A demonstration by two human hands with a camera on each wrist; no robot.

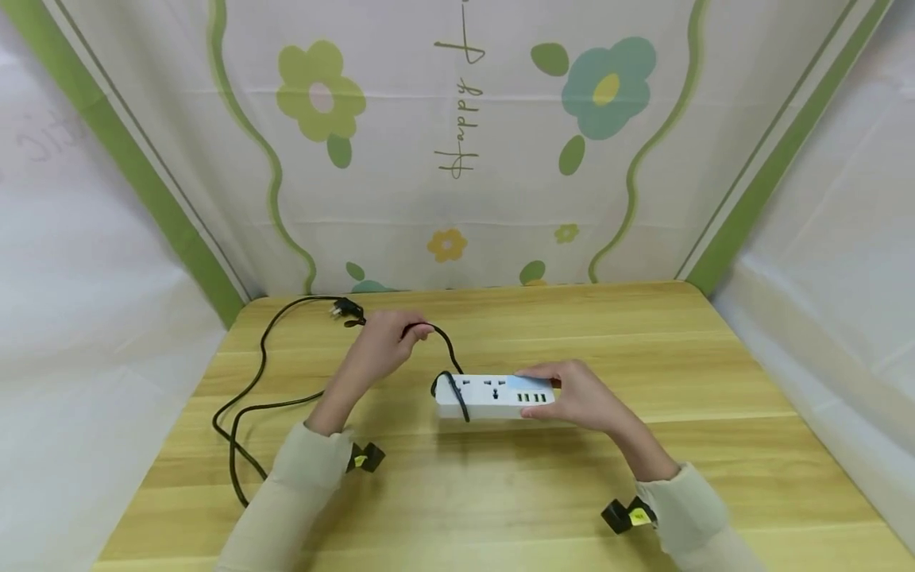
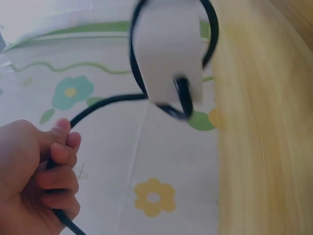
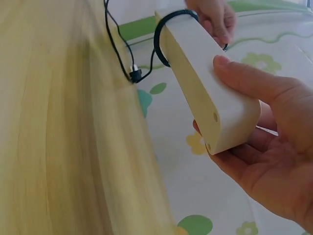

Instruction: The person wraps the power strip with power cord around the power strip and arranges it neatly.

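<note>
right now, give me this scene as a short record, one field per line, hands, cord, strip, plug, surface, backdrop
left hand: grips the black cord
right hand: holds the white power strip by its usb-port end
black cord: looped round the strip's other end
white power strip: sockets and usb ports showing in the head view
plug: near the table's far edge, left of the left hand
surface: wooden table
backdrop: flower-printed cloth

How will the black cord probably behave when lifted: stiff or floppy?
The cord is probably floppy, since it lies in loose bends on the table. It seems a little springy, as it arches between the left hand and the power strip. Pulling it may tug the power strip, because it loops around one end.
</note>
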